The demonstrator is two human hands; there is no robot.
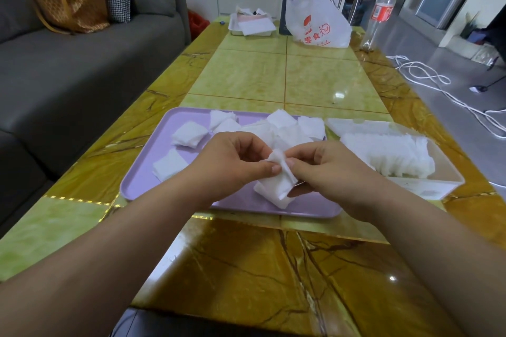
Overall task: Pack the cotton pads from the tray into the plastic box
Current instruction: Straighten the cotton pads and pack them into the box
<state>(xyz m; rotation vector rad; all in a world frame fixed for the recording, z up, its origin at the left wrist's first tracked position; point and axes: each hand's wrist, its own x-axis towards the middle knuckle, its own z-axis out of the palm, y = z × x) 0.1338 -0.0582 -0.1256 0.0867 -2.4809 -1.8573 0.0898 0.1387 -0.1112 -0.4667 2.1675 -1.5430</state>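
Observation:
A lilac tray (142, 180) lies on the table in front of me with several white cotton pads (189, 134) scattered on it, most heaped at its far right. Both hands hover over the tray's near right part. My left hand (232, 164) and my right hand (325, 169) pinch the same small stack of cotton pads (276, 186) between thumbs and fingers. To the right of the tray stands the clear plastic box (427, 189), with a row of pads (394, 156) standing on edge inside it.
At the table's far end sit a white tray of papers (252, 25), a dark flask (289, 5), a white plastic bag (323, 24) and a clear bottle (379, 13). A grey sofa (82, 63) runs along the left. White cables (427, 76) lie on the floor at right.

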